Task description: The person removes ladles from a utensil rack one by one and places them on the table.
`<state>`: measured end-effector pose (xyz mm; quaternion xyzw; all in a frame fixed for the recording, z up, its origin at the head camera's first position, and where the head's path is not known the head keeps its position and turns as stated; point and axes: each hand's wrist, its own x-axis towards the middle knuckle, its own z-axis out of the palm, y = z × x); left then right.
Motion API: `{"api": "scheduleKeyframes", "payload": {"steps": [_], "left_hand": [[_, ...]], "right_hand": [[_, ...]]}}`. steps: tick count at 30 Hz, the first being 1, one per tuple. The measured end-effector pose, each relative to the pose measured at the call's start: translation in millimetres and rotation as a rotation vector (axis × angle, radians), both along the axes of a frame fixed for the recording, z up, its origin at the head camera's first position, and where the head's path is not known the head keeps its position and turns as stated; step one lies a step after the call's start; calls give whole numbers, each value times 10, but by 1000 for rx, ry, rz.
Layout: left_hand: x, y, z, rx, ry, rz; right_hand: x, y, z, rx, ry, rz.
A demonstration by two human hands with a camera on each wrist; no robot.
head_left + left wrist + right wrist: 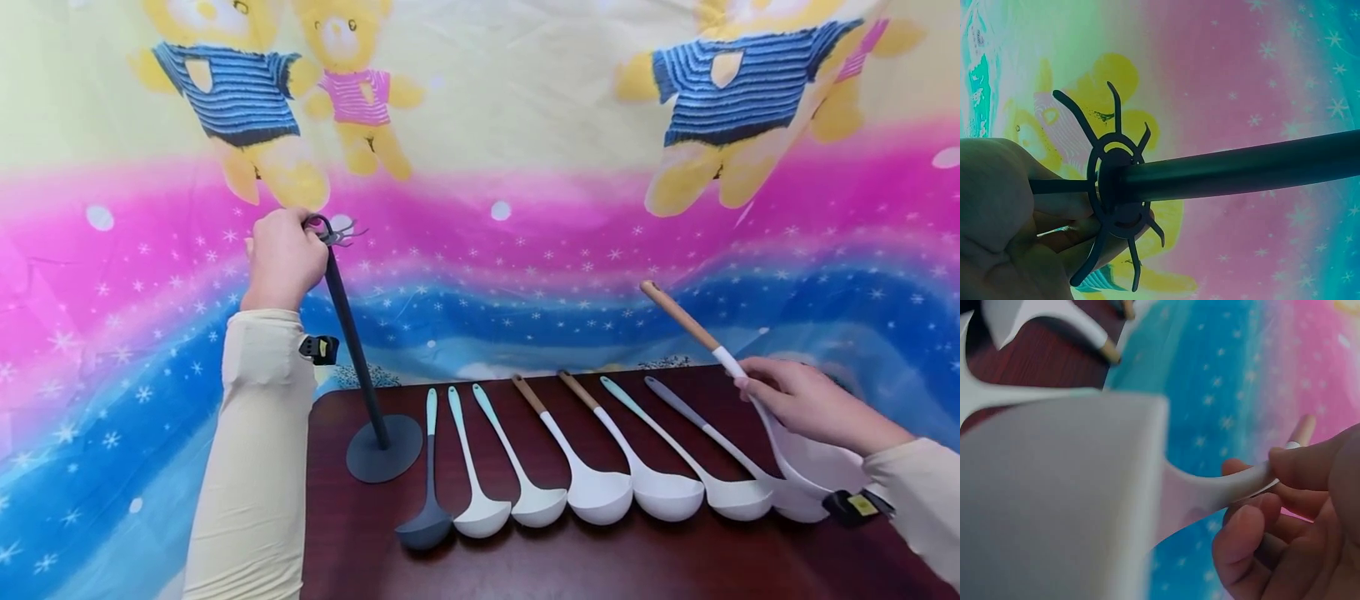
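My left hand (281,258) grips the top of a dark utensil stand (351,333), whose pole leans and whose round base (367,467) is on the table. In the left wrist view, curved hooks (1079,119) fan out around the pole's top, with no utensil hanging on them. Over the right side of the table, my right hand (825,408) pinches a white ladle (678,315) by its neck, its wooden handle pointing up and left. Its white bowl (1054,506) looms large and blurred in the right wrist view.
Several ladles lie in a row on the dark red table (600,567): a dark-bowled ladle (426,529) at the left, white-bowled ones (600,500) beside it, and a grey-handled ladle (675,400) at the right. Behind hangs a bear-printed cloth (510,275).
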<state>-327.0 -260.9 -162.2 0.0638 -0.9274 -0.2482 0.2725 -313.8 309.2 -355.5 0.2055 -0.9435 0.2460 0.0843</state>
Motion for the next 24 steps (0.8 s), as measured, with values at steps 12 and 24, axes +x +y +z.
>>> {"api": "scheduleKeyframes", "payload": {"steps": [12, 24], "left_hand": [[-10, -2, -10, -14, 9, 1], [-8, 7, -13, -4, 4, -1]], "right_hand": [[-175, 531, -282, 46, -96, -110], [-361, 870, -459, 85, -271, -115]]}}
